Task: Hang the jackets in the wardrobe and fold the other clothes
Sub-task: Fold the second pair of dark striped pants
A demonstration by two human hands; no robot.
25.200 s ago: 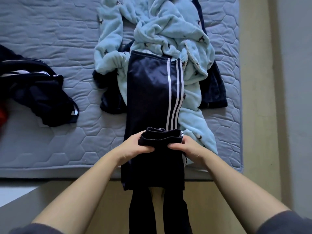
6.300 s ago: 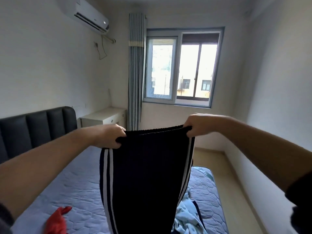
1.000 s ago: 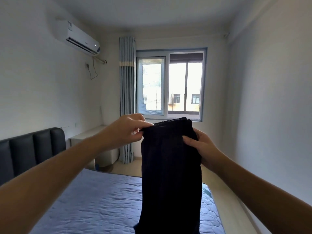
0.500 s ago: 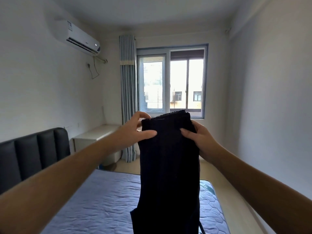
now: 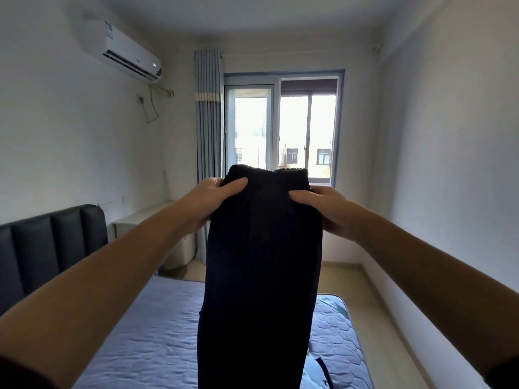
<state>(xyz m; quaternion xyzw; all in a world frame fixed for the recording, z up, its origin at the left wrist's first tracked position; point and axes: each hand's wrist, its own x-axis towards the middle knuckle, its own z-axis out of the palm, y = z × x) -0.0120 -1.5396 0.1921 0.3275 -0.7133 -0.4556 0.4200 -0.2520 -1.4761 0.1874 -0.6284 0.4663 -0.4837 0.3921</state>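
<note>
Trousers are hanging doubled above the bed, the left hand and the right hand each pinching the waistband, and any loosening pinch is likely risking the layers sliding askew.

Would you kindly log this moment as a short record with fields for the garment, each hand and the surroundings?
garment: dark navy fabric trousers, folded narrow, held up by the waistband, hanging in front of the bed
left hand: grips the waistband's left corner, thumb across the front
right hand: grips the right corner, thumb across the front
below: blue-grey quilted mattress, pale blue garment at its near right
behind: dark padded headboard, white wall air conditioner, window
</note>
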